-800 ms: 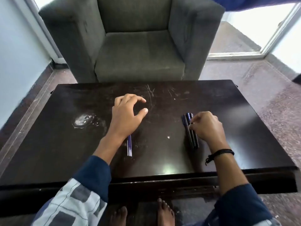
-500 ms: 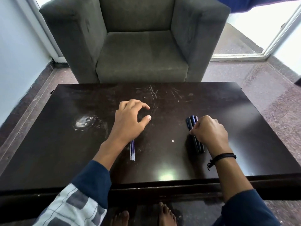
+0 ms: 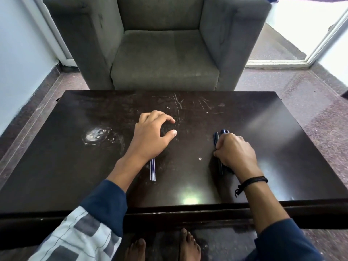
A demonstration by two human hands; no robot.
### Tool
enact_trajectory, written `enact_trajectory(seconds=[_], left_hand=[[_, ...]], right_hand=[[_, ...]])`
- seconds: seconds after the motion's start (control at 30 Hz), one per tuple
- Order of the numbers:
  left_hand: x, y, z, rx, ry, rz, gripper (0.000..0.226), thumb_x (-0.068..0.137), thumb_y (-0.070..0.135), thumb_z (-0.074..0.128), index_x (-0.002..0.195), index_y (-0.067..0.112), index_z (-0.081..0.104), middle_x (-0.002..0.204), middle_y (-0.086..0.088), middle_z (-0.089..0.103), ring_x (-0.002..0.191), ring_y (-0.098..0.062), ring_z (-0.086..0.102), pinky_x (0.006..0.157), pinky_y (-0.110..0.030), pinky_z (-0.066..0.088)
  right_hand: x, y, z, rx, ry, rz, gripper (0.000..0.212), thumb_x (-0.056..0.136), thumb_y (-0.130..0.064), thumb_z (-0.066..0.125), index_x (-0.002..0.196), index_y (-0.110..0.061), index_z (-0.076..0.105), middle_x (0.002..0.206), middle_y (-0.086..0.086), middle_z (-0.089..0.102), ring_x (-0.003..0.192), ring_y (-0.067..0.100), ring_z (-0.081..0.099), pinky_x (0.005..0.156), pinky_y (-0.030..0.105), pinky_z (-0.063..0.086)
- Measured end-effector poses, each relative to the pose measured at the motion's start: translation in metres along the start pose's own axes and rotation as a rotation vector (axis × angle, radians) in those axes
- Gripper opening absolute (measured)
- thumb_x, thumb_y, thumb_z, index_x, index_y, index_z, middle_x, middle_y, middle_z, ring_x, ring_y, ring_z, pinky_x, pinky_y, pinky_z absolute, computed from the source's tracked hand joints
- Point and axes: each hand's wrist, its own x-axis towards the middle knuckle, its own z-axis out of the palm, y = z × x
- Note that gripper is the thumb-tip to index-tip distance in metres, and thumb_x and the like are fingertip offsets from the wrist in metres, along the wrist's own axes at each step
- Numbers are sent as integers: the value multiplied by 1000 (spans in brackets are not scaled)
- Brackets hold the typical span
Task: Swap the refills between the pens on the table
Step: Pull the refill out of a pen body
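Observation:
On the dark wooden table [image 3: 263,147] lie thin blue-and-clear refills [image 3: 152,169], side by side, their far ends hidden under my left wrist. My left hand [image 3: 152,134] hovers over them with fingers curled and apart, nothing in it. To the right, dark blue pen barrels [image 3: 219,135] lie close together, pointing away from me. My right hand [image 3: 235,153] rests on top of them with fingers curled down around them; most of their length is hidden beneath it.
A grey armchair [image 3: 165,53] stands right behind the table's far edge. A pale smudge [image 3: 94,135] marks the table's left part. My bare feet [image 3: 163,249] show under the near edge. A bright doorway [image 3: 310,31] is at the back right.
My left hand has shifted slightly away from me above the refills. My right hand has settled further over the pens, covering more of them. The pens and refills stay where they lay.

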Motion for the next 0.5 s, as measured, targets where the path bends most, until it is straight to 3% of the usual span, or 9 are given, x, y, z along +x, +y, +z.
enact_trajectory(seconds=[0.2, 0.27, 0.33, 0.37, 0.43, 0.5], left_hand=[[2, -3, 3, -7, -3, -6, 24, 89, 37, 71, 113, 34, 66, 121, 20, 54, 119, -5, 31, 101, -34, 28], [3, -6, 5, -19, -15, -8, 25, 89, 36, 72, 114, 34, 67, 119, 21, 54, 117, -4, 31, 104, -36, 31], [5, -8, 6, -45, -34, -4, 26, 89, 34, 73, 115, 33, 68, 117, 21, 55, 116, -6, 34, 106, -36, 33], [5, -8, 6, -77, -49, -9, 28, 89, 32, 73, 116, 32, 68, 116, 21, 57, 116, -8, 39, 107, -35, 34], [6, -6, 6, -218, -102, -66, 31, 88, 27, 76, 119, 30, 70, 113, 18, 65, 111, -11, 51, 104, -30, 41], [6, -2, 7, -386, -142, -138, 34, 88, 22, 77, 121, 30, 71, 110, 15, 71, 106, -9, 61, 101, -32, 49]], right_hand=[[2, -8, 3, 86, -58, 7, 26, 84, -20, 66, 108, -25, 56, 108, 6, 58, 94, 32, 51, 76, 34, 39], [3, -11, 3, 170, -53, 8, 33, 83, -27, 70, 114, -27, 57, 108, 3, 59, 104, 30, 56, 82, 34, 43], [5, -15, 1, 362, -50, 13, 31, 82, -30, 72, 111, -25, 64, 96, -4, 69, 98, 21, 63, 87, 34, 51], [6, -17, 0, 512, -78, 19, 26, 83, -26, 70, 109, -22, 68, 87, -5, 73, 88, 17, 69, 84, 35, 56], [4, -24, -2, 865, -217, 66, 14, 91, -13, 63, 102, -12, 71, 77, -1, 70, 65, 13, 71, 64, 30, 60], [0, -31, -6, 1088, -333, 108, 17, 94, -2, 55, 95, -7, 71, 73, 2, 62, 55, 14, 67, 45, 20, 53]])
